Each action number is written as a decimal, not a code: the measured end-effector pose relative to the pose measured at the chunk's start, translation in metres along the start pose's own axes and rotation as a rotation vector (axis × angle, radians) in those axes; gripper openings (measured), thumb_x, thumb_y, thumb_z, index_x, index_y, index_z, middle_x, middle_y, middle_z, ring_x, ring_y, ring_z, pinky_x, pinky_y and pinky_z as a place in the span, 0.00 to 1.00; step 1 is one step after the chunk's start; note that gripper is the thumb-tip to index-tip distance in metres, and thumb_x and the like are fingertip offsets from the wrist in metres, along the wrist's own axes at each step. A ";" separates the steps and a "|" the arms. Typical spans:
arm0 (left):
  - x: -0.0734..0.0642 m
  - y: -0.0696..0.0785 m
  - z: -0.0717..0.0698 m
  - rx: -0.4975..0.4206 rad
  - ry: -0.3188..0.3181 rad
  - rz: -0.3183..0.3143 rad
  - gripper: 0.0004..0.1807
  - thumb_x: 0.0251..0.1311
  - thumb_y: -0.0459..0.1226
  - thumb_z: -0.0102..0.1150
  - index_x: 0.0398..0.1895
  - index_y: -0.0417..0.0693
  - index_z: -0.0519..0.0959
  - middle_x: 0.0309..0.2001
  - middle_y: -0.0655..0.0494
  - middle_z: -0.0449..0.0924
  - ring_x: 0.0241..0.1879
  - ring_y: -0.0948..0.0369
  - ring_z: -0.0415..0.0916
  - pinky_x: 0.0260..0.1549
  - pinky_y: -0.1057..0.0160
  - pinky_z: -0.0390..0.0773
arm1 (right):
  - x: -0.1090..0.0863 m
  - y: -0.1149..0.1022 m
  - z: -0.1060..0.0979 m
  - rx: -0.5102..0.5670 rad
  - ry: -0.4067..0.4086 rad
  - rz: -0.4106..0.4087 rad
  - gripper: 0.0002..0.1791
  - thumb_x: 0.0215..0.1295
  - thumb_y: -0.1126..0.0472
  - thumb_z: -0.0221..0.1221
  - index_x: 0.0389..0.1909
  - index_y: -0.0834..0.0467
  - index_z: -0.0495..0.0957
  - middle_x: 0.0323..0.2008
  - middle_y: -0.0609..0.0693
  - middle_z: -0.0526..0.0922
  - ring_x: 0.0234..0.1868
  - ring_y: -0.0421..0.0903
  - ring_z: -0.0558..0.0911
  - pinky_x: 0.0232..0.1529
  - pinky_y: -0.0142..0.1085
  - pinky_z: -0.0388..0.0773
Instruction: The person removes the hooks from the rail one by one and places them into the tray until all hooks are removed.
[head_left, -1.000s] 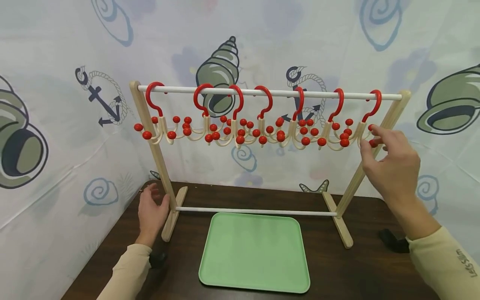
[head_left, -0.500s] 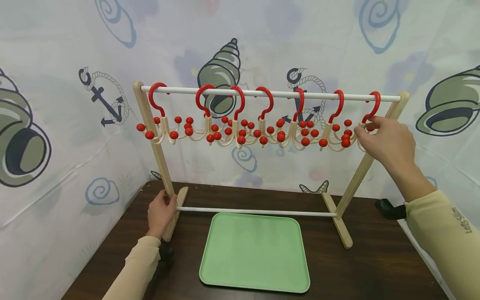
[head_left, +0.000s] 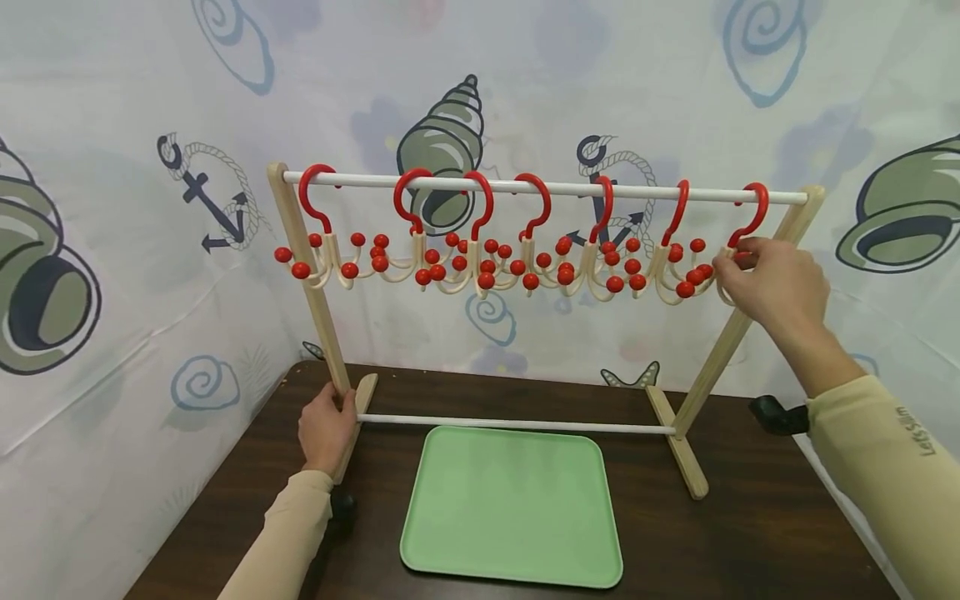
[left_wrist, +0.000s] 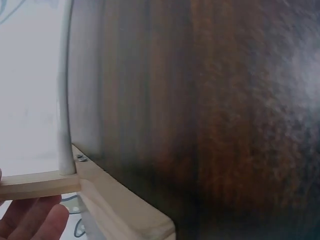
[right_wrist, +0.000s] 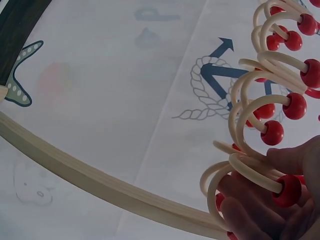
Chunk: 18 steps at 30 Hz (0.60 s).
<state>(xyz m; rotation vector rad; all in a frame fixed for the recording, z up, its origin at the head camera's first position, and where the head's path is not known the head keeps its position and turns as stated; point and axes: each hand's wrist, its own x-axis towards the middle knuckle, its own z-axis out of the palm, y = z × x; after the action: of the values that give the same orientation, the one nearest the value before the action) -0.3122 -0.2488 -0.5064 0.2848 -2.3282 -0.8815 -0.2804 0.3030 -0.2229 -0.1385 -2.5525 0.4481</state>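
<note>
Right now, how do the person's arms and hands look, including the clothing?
The left hand and right hand wear no gloves. The left sleeve and right sleeve are pale beige and long, ending near the wrists. Dark lettering on the right sleeve seems to read "LetsSlim". A black part shows beside the left sleeve's end, and a curved black part beside the right's.

A right hand [head_left: 778, 285] hides part of the rightmost hanger [head_left: 762, 205]. The left-wrist view's edge crops the left hand [left_wrist: 36, 220].
</note>
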 end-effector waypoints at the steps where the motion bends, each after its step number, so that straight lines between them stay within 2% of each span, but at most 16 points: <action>1: 0.000 0.000 0.001 -0.001 0.010 0.002 0.09 0.65 0.41 0.59 0.34 0.43 0.79 0.26 0.46 0.81 0.25 0.46 0.77 0.24 0.44 0.70 | 0.000 0.000 -0.001 -0.002 0.006 -0.002 0.31 0.70 0.45 0.47 0.54 0.69 0.76 0.46 0.70 0.81 0.39 0.66 0.77 0.26 0.49 0.71; 11: 0.001 -0.002 0.002 -0.001 0.008 0.016 0.10 0.65 0.41 0.58 0.35 0.43 0.80 0.27 0.45 0.82 0.27 0.43 0.78 0.28 0.41 0.72 | -0.008 -0.006 -0.014 -0.055 0.104 -0.021 0.28 0.70 0.46 0.49 0.50 0.68 0.79 0.40 0.68 0.83 0.35 0.65 0.78 0.23 0.48 0.67; 18: 0.002 -0.006 0.003 0.012 0.008 0.021 0.09 0.65 0.41 0.58 0.37 0.43 0.80 0.26 0.46 0.81 0.27 0.43 0.78 0.27 0.41 0.72 | -0.011 -0.012 -0.024 -0.068 0.096 -0.005 0.29 0.69 0.46 0.49 0.51 0.68 0.79 0.41 0.68 0.83 0.36 0.66 0.78 0.23 0.48 0.66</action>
<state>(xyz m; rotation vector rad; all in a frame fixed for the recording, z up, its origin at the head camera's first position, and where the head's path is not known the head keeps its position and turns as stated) -0.3154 -0.2523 -0.5113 0.2678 -2.3256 -0.8545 -0.2587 0.2967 -0.2055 -0.1745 -2.4739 0.3442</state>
